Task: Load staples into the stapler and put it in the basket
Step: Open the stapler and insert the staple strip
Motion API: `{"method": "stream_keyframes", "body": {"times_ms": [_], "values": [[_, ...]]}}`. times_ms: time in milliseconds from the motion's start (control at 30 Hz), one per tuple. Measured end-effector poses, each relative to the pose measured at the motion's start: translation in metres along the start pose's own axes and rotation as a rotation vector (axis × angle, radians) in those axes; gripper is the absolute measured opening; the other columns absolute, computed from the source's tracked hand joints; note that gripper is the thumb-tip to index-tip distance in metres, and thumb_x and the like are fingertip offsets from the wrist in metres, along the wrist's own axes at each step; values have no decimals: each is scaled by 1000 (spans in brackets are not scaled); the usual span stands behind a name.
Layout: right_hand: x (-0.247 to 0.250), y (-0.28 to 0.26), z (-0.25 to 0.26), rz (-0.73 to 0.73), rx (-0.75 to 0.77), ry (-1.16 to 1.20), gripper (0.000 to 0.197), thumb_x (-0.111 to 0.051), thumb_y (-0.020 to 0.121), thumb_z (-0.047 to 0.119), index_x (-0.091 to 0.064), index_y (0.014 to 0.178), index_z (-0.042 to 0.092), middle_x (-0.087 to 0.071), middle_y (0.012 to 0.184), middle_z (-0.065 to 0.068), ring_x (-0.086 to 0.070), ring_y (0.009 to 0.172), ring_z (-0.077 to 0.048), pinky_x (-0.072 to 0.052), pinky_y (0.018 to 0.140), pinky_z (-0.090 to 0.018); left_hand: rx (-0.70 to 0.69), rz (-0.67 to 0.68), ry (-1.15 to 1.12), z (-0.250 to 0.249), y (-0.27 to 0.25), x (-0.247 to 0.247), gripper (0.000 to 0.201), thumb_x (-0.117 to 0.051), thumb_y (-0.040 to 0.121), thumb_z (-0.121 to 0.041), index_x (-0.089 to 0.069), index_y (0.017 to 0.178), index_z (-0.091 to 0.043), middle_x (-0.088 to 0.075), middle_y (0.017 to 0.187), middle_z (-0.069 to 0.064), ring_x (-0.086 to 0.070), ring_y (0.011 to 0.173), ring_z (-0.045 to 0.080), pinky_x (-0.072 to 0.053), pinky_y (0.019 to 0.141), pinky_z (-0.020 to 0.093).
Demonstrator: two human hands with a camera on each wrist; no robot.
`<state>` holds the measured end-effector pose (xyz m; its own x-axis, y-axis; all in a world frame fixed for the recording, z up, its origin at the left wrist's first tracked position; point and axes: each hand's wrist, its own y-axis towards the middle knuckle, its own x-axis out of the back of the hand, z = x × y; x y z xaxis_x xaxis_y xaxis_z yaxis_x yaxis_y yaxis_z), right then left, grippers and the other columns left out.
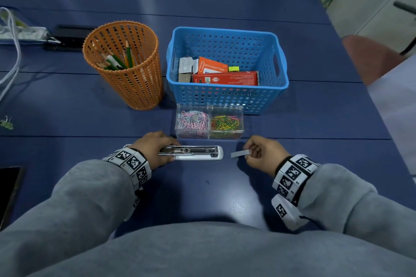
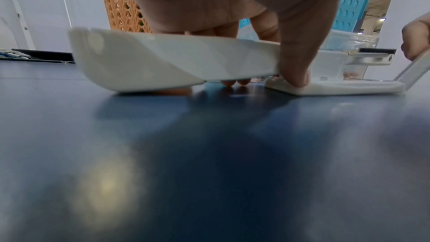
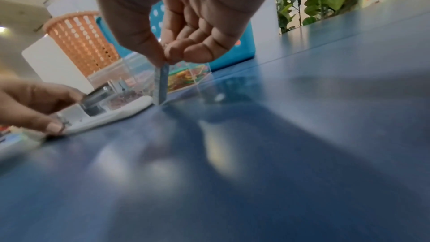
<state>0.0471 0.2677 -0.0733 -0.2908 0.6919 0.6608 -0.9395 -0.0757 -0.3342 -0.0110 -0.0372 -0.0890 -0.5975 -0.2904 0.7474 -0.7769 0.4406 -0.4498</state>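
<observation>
The white stapler (image 1: 198, 153) lies swung open flat on the blue table, metal staple channel facing up. My left hand (image 1: 165, 150) grips its hinge end, thumb (image 2: 296, 73) pressing on the base edge and fingers curled behind. My right hand (image 1: 248, 154) pinches a short silver strip of staples (image 1: 240, 153) just right of the stapler's tip, a small gap apart from it. In the right wrist view the strip of staples (image 3: 162, 84) hangs from my right hand (image 3: 166, 59), its lower end on the table beside the stapler (image 3: 111, 115). The blue perforated basket (image 1: 225, 99) stands behind, holding orange boxes.
A clear two-part box of paper clips (image 1: 209, 122) sits between the stapler and the basket. An orange mesh cup (image 1: 126, 74) with pencils stands left of the basket. A dark phone (image 1: 9, 189) lies at the left edge, cables at far left.
</observation>
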Motion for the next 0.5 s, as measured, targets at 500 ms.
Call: {"method": "stream_keyframes", "body": {"times_ms": [500], "values": [[-18, 5, 40, 86, 118, 44, 31, -67, 72, 13, -47, 67, 35, -71, 94, -6, -66, 86, -20, -56, 83, -38, 13, -8, -10, -4, -3, 3, 40, -63, 69, -37, -59, 109, -32, -58, 104, 11, -53, 102, 31, -44, 95, 47]]}}
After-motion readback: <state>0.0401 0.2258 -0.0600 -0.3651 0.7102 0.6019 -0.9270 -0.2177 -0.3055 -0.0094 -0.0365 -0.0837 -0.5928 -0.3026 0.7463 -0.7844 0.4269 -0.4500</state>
